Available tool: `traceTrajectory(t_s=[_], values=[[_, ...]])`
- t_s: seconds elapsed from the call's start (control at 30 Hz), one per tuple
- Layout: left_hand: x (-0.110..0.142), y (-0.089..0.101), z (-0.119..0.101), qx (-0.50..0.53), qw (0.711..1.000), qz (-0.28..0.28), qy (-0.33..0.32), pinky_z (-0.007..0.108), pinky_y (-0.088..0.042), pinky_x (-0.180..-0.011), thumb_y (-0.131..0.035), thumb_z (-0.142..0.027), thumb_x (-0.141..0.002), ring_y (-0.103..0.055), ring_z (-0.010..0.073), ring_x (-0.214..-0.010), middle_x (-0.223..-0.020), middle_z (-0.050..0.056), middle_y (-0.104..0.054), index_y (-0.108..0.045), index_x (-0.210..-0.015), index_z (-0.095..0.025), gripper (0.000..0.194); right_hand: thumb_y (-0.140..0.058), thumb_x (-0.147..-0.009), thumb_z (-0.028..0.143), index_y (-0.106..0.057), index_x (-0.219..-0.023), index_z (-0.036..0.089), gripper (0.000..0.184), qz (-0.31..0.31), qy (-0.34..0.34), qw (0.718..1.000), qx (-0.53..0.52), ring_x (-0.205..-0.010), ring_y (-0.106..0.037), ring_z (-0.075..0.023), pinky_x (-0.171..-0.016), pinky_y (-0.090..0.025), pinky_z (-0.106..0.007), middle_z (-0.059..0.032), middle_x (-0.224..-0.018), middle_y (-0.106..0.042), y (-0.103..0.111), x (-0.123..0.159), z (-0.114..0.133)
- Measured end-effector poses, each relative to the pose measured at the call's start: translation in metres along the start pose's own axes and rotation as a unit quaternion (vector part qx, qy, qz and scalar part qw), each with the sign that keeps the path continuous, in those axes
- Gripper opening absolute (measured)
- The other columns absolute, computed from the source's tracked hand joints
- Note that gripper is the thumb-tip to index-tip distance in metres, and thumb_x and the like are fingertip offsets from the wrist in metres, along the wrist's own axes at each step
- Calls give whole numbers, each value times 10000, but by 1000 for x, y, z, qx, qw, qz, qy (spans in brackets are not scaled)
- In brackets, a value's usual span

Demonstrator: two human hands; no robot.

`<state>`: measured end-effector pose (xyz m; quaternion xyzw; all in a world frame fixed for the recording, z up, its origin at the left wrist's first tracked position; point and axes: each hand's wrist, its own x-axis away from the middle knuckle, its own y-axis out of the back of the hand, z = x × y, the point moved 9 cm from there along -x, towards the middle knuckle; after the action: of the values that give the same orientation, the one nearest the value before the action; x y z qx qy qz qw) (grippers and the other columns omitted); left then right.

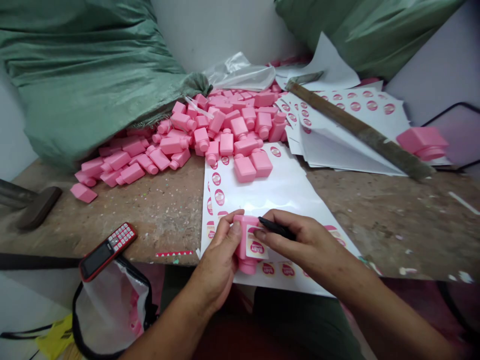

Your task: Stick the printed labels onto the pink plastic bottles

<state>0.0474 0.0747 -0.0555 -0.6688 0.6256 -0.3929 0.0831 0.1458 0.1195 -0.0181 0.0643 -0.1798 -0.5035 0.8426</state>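
Pink plastic bottle (242, 241), probably light, stiff and hollow, held just above the label sheet (258, 197). Left hand (217, 260): fingers clamped round the bottle body, the surest hold. Right hand (307, 242): fingers together on a black pen (275, 228), beside the stuck label (257, 246).

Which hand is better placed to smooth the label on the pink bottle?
Likely the right hand: it holds a black tool at the label, while the left hand grips the bottle.
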Motion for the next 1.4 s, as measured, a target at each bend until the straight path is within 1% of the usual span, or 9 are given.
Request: traceTrajectory(t_s=[0.47,0.67,0.87,1.0,1.13,1.2,1.27,1.33,1.4], values=[[-1,2,2,-2,1000,12,3,326,-462,-875,-565,-388,-910,-622,190,-1005,-1056,55,-652,-544,-1139,-237,275,-563,-775,430,-483,-640,209,270,-5,17,1000,3,-546,-375,-112,-490,-308,-241,46,-587,-406,1,-1,3],[3,-1,2,-25,999,30,12,272,-451,-835,-699,-267,-813,-629,154,-951,-1048,17,-651,-518,-1186,-268,415,-540,-788,425,-519,-671,208,247,-17,28,999,29,-564,-414,-120,-506,-340,-241,38,-603,-444,2,0,4],[3,2,-1,-58,998,10,-15,243,-462,-743,-695,-217,-790,-603,120,-833,-982,27,-656,-515,-1155,-211,407,-515,-801,400,-571,-687,219,221,-88,58,985,133,-537,-485,-138,-521,-361,-252,25,-584,-550,7,7,11],[2,4,0,-65,998,-1,-17,223,-462,-704,-708,-219,-777,-587,105,-803,-965,29,-655,-501,-1178,-201,451,-556,-823,416,-622,-712,233,224,-180,100,946,249,-545,-517,-170,-535,-353,-273,4,-613,-626,11,17,14],[2,4,-1,-73,997,-5,-21,230,-474,-690,-711,-234,-773,-593,111,-795,-995,47,-656,-488,-1195,-199,479,-556,-837,421,-680,-841,252,210,-229,118,922,290,-561,-553,-205,-539,-359,-294,-11,-648,-664,14,25,11],[3,6,-5,-80,996,-17,-26,248,-487,-689,-711,-243,-770,-602,129,-820,-1047,65,-645,-483,-1209,-201,496,-564,-829,464,-683,-1033,250,319,-246,88,927,269,-587,-581,-224,-550,-384,-308,-23,-675,-676,24,27,4],[5,7,-7,-88,996,-24,-23,273,-506,-699,-715,-243,-762,-613,166,-896,-1106,82,-623,-481,-1212,-206,509,-583,-812,496,-657,-1139,240,422,-247,55,944,214,-635,-614,-234,-576,-422,-322,-34,-719,-692,33,29,-4],[7,6,-7,-93,995,-19,-7,290,-517,-703,-732,-222,-734,-618,206,-965,-1125,88,-608,-475,-1202,-208,534,-605,-799,497,-678,-1058,240,372,-226,51,964,133,-685,-633,-226,-607,-454,-320,-34,-772,-702,36,29,-5],[9,3,-4,-94,996,-6,10,279,-511,-692,-746,-182,-700,-624,208,-959,-1081,77,-614,-464,-1193,-213,569,-619,-802,481,-680,-941,234,290,-200,69,976,52,-725,-634,-207,-634,-473,-301,-27,-812,-697,33,27,-1]])
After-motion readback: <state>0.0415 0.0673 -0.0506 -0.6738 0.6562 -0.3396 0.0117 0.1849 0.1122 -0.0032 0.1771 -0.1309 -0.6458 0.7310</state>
